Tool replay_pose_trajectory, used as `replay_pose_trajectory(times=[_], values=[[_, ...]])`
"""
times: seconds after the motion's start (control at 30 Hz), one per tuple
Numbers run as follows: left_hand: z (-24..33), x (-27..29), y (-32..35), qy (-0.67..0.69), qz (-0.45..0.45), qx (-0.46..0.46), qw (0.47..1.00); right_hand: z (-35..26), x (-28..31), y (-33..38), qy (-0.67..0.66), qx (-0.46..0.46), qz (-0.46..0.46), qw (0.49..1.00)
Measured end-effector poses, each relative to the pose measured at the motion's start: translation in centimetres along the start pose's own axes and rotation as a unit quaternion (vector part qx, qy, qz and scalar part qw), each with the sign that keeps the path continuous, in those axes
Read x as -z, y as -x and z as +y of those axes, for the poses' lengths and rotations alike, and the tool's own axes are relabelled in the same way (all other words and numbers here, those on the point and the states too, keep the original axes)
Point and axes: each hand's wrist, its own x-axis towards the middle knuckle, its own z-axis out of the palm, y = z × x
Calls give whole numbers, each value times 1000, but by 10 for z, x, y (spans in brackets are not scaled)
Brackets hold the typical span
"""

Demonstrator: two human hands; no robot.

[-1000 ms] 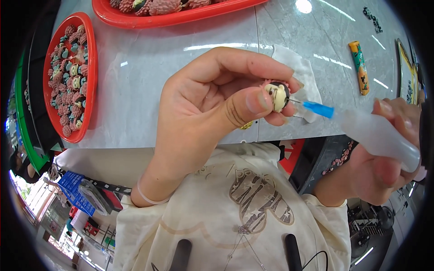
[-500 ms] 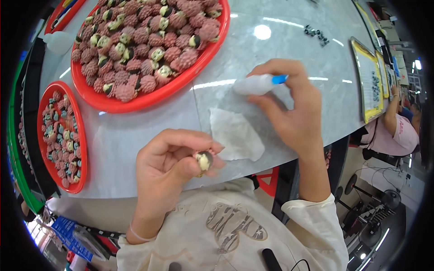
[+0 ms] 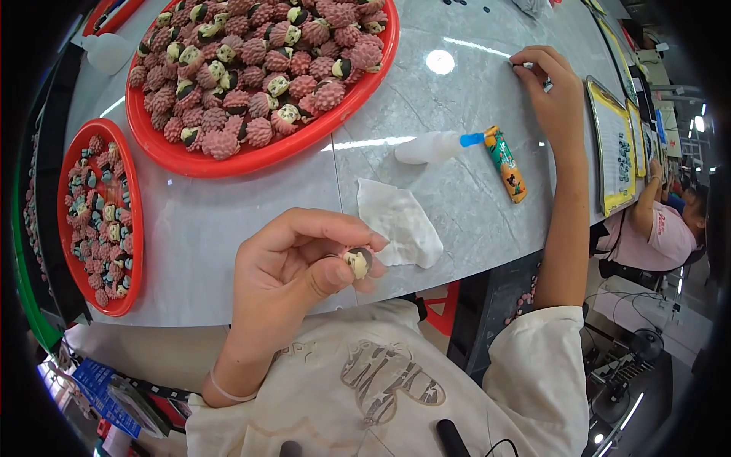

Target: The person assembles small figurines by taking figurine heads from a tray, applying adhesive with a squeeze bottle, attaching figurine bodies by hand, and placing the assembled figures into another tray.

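Left hand (image 3: 293,266): fingers clamped on a small cream-faced toy piece (image 3: 358,262), held up over the table (image 3: 457,206) edge. Right hand (image 3: 552,91): extended far across the table, fingers pinched on something tiny.

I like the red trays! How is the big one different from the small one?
The big tray lies at the far middle of the table; the small tray sits by the left edge. The big tray's pink figures are piled and look larger; the small tray's lie flatter and look smaller. Both are red, round-edged and full of pink figures.
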Motion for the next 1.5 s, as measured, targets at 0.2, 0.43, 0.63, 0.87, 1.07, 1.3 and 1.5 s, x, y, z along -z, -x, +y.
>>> replay_pose_trajectory(times=[0.2,0.43,0.63,0.87,1.07,1.3,1.5], values=[[-1,0,2,-17,20,4,1000,-24,13,15,-22,0,55,998],[-2,4,3,15,-28,-12,999,-79,29,65,-494,-191,131,838],[-3,-1,3,-30,24,-7,999,-109,20,85,-620,-181,47,762],[-7,1,1,-47,5,-41,998,-139,17,90,-665,-174,-57,724],[-8,3,3,-44,13,-33,998,-166,8,83,-568,-113,-53,813],[-7,1,4,-34,50,-31,998,-171,-8,80,-457,48,22,888],[-8,2,3,-28,61,-24,997,-183,-4,83,-401,12,48,915]])
